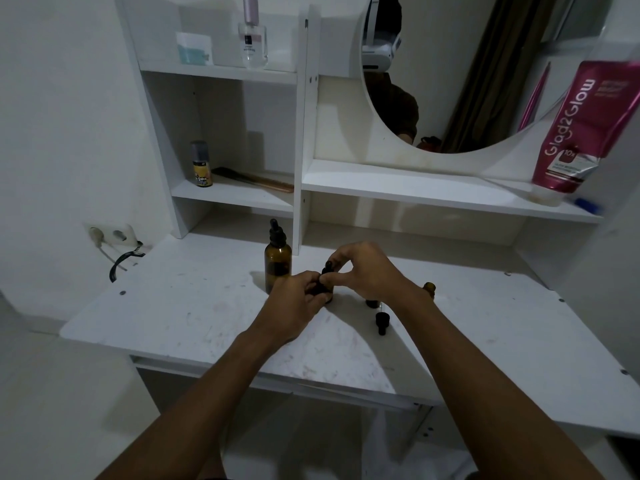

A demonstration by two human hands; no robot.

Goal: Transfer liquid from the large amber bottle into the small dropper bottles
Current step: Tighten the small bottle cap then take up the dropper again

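Two grips on one small dropper bottle (325, 276), left hand (294, 304) low, right hand (367, 271) atop (well inside table (180, 306) edges)

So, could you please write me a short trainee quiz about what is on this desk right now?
1. True or false: the large amber bottle is closed with a dropper top.
2. What lies loose on the desk, nearer the person than the hands? A) a funnel B) a black dropper cap C) a spoon
3. Fill in: the left hand grips the small dropper bottle while the right hand pinches its ____.

Key: 1 true; 2 B; 3 cap.
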